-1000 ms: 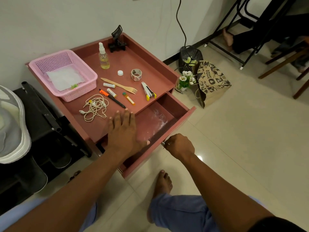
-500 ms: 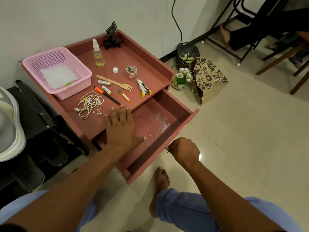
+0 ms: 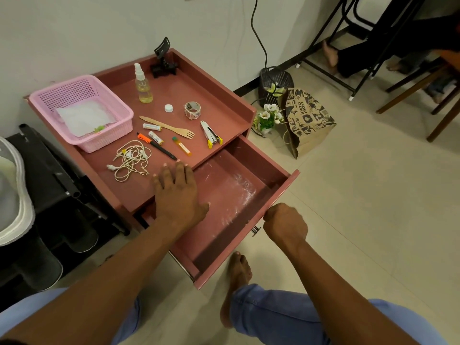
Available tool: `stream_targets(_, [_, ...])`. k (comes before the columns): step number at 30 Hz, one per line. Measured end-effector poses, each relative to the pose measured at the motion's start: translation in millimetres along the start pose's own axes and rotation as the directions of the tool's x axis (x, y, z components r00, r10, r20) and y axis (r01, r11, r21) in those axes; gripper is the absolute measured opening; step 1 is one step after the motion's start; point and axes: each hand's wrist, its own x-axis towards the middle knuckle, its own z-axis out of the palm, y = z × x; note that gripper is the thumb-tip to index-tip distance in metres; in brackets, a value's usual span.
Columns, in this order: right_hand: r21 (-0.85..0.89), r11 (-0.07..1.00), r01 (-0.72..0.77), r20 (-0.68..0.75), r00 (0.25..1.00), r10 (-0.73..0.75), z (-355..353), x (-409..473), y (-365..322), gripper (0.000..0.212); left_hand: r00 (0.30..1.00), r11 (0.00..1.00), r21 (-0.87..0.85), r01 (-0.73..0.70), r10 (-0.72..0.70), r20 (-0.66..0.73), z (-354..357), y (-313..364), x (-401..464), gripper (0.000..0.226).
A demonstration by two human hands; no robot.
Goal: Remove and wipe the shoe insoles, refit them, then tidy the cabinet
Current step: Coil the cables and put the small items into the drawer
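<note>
My drawer is open

My left hand (image 3: 178, 195) lies flat on the near edge of the cabinet (image 3: 214, 95) top, fingers straight. My right hand (image 3: 285, 224) is curled around the knob (image 3: 255, 230) of the drawer (image 3: 249, 195), which sticks out toward me. The earphones (image 3: 130, 161) and pen (image 3: 156, 145) lie just past my left fingers.

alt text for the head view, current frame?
A person's right hand grips the knob of a pulled-out, empty drawer in a reddish cabinet, while the left hand rests flat on the cabinet's top edge. The top holds a pink basket, earphones, a spray bottle and small stationery.
</note>
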Motion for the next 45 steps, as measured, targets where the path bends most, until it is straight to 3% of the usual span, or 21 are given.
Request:
stream_targets(3, [-0.085, 0.995, -0.06, -0.121, 0.991, 0.049, -24, 3, -12, 0.004, 1.0, 0.999, -0.04, -0.018, 0.018, -0.012, -5, -6, -3, 0.102])
stream_targets(10, [-0.213, 0.976, 0.041, -0.164, 0.984, -0.077, -57, -1, -60, 0.01, 0.994, 0.99, -0.121, -0.067, 0.056, -0.09, -19, -25, -13, 0.078])
stream_targets(14, [-0.125, 0.961, 0.248, -0.195, 0.943, -0.269, -63, -4, -96, 0.009, 0.98, 0.983, -0.164, -0.079, 0.047, -0.194, -30, -38, -16, 0.064])
stream_targets(19, [0.068, 0.842, 0.536, -0.216, 0.831, -0.512, -57, -17, -152, 0.037, 0.937, 0.968, -0.241, -0.065, -0.025, -0.35, -43, -58, -18, 0.054])
stream_targets(26, [0.212, 0.718, 0.663, -0.203, 0.749, -0.631, -40, -16, -246, 0.027, 0.882, 0.954, -0.295, 0.049, -0.179, -0.435, -45, -90, -8, 0.051])
stream_targets(32, [0.179, 0.72, 0.67, -0.167, 0.742, -0.649, -19, 6, -296, 0.029, 0.881, 0.922, -0.324, 0.211, -0.323, -0.346, -45, -119, -8, 0.06])
stream_targets(37, [0.122, 0.766, 0.631, -0.124, 0.775, -0.619, -4, 17, -316, 0.034, 0.867, 0.899, -0.353, 0.26, -0.378, -0.326, -40, -142, -12, 0.06])
stream_targets(42, [0.36, 0.779, 0.514, -0.13, 0.854, -0.504, -1, 15, -316, 0.018, 0.855, 0.885, -0.391, 0.254, -0.394, -0.336, -36, -150, -7, 0.063])
stream_targets(45, [0.54, 0.705, 0.46, -0.186, 0.882, -0.433, -4, 6, -304, 0.012, 0.861, 0.89, -0.404, 0.214, -0.367, -0.352, -35, -145, -6, 0.06])
